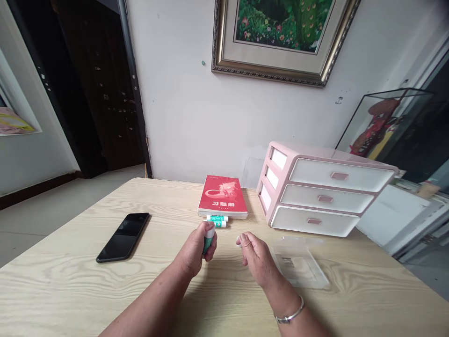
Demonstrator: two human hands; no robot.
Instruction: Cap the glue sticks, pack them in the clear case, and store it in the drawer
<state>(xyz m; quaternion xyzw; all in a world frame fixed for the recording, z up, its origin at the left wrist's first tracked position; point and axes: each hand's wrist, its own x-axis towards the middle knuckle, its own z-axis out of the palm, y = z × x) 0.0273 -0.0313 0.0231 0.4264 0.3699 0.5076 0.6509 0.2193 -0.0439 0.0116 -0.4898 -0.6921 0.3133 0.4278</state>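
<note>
My left hand (196, 250) is closed around a green-and-white glue stick (207, 244), held upright with the thumb against its white upper part. To its right, my right hand (257, 260) pinches a small white cap (239, 240), mostly hidden by the thumb and fingers. The two hands are apart, above the table. Just beyond the left hand, two more glue sticks (217, 218) lie on their sides against the front edge of a red book (224, 194). A clear plastic box (308, 276) rests beside my right hand, partly behind the wrist.
A black phone (122, 237) lies on the wooden table (70, 285) at the left. At the back right stands a pink-and-white drawer unit (315, 222) with three drawers. Behind the table is a wall with a framed picture (270, 75).
</note>
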